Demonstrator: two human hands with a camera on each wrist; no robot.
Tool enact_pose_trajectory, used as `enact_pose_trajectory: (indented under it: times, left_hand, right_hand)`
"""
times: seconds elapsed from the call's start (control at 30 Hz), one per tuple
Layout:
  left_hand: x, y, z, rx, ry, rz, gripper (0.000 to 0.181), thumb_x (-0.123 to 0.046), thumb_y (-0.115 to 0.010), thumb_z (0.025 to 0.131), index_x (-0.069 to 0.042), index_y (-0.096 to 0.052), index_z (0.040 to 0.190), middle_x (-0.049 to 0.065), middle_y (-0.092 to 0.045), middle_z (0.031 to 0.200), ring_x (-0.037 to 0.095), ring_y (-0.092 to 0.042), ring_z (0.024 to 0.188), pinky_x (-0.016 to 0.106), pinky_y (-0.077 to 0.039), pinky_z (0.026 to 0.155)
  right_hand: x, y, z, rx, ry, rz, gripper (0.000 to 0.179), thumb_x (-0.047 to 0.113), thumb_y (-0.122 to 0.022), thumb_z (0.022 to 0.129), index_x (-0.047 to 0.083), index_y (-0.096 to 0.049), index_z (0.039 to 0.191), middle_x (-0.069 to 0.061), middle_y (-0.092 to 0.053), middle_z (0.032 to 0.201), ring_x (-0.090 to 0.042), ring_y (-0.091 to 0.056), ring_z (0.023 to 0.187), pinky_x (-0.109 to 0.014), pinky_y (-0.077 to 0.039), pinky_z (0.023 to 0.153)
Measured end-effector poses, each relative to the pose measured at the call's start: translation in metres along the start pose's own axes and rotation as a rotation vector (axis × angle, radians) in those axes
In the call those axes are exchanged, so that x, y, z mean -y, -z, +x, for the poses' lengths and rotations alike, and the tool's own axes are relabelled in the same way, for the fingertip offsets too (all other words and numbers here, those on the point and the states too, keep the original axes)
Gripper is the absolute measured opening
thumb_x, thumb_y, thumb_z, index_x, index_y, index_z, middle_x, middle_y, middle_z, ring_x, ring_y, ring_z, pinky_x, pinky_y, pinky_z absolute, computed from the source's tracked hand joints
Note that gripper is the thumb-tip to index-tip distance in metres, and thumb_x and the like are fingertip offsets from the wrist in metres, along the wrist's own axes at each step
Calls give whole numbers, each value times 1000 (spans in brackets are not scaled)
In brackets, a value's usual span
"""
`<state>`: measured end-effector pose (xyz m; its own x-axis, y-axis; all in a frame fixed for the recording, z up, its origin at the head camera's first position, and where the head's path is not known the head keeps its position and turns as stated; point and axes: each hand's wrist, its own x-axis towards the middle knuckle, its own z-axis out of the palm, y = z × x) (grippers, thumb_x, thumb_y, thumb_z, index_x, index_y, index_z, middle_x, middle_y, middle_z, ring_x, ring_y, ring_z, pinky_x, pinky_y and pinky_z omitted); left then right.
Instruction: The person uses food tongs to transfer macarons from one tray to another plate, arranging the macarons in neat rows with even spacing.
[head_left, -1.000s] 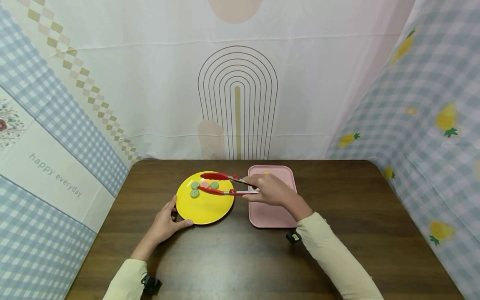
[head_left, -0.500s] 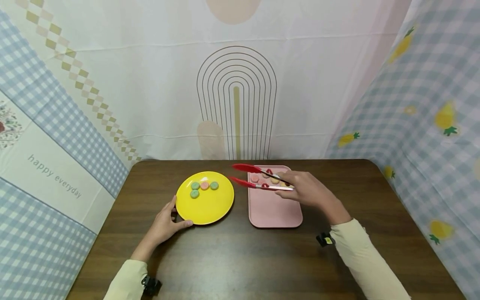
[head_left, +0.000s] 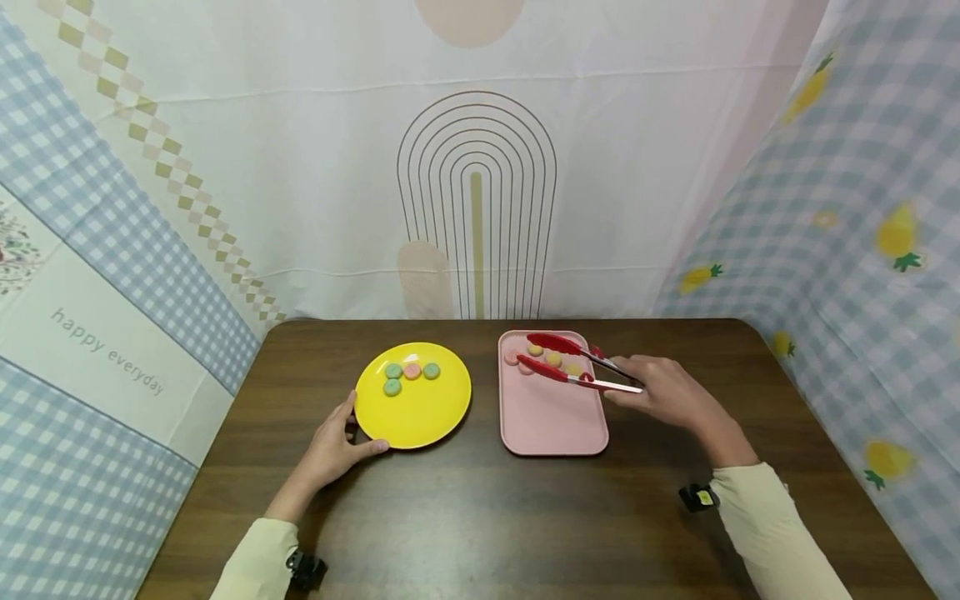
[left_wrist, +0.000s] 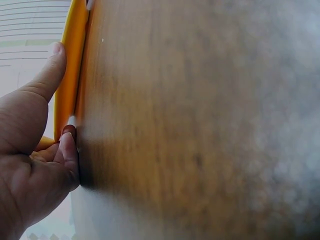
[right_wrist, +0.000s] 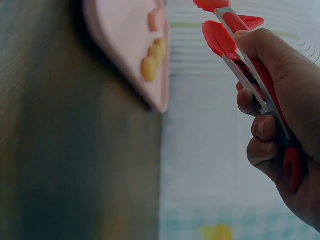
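My left hand [head_left: 330, 446] holds the rim of a yellow round plate [head_left: 420, 421], thumb along the front edge and fingers at the left edge. In the left wrist view the thumb lies along the plate's side [left_wrist: 75, 55]. Three green macaron-like rounds and a pink one [head_left: 412, 371] sit on the plate's far half. My right hand [head_left: 663, 390] grips red-tipped metal tongs [head_left: 553, 343], their arms apart over the far part of a pink tray [head_left: 555, 429]. Yellow rounds [right_wrist: 149, 68] and pink rounds lie there, partly behind the tongs. Nothing shows between the tong tips.
Plate and tray stand side by side on a dark wooden table [head_left: 450, 517], with a gap between them. A white patterned cloth [head_left: 337, 192] hangs behind the table. Checked cloths [head_left: 847, 292] hang at both sides. Each wrist wears a small black camera [head_left: 699, 497].
My right hand has carried the tongs rightward from above the plate to above the tray's far part. The left hand and plate have stayed in place.
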<state>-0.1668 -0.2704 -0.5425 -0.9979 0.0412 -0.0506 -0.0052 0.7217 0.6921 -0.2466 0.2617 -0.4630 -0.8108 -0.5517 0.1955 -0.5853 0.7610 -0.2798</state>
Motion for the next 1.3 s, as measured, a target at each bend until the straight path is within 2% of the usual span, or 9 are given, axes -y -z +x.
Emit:
enact_pose_trajectory:
  times: [0.13, 0.27, 0.4, 0.57, 1.0, 1.3]
  left_hand:
    - [1, 0, 0, -1, -12, 2, 118, -46, -86, 81, 7, -17, 160, 16, -57, 120, 27, -57, 108, 45, -52, 93]
    - [2, 0, 0, 5, -14, -5, 118, -46, -86, 80, 6, -16, 160, 16, -56, 121, 28, -57, 109, 46, -52, 94]
    - [4, 0, -1, 8, -14, -10, 118, -45, -86, 81, 5, -16, 161, 17, -56, 123, 28, -57, 111, 47, -52, 95]
    - [3, 0, -1, 4, -23, -14, 117, -45, -86, 81, 5, -16, 161, 16, -56, 123, 27, -57, 110, 47, -52, 95]
    - [3, 0, 0, 7, -17, -15, 117, -45, -86, 81, 4, -16, 161, 14, -56, 122, 26, -56, 109, 46, -52, 95]
    - [3, 0, 1, 8, -10, -11, 117, -46, -86, 81, 3, -16, 162, 14, -56, 121, 25, -57, 108, 45, -52, 94]
  right_hand:
    - [-11, -4, -14, 29, -51, -4, 51, 33, -83, 87, 0, -71, 124, -5, -69, 90, -13, -53, 71, -32, -45, 63]
    - [-21, -7, -26, 45, -88, -5, 53, 34, -83, 87, 0, -71, 125, -2, -64, 84, -12, -50, 69, -31, -42, 61]
    - [-28, -9, -34, 57, -112, -3, 53, 35, -82, 87, 0, -71, 125, 3, -58, 79, -12, -47, 67, -29, -39, 59]
    - [-35, -8, -41, 69, -144, -16, 54, 36, -80, 89, 0, -69, 127, 2, -59, 80, -12, -47, 66, -31, -40, 59]
    - [-40, -5, -47, 118, -175, -35, 57, 38, -79, 90, -2, -68, 129, -6, -67, 92, -14, -50, 70, -32, -42, 61]
    - [-36, -1, -45, 129, -171, -67, 56, 38, -78, 91, -2, -68, 129, 1, -60, 83, -12, -46, 66, -31, -39, 58]
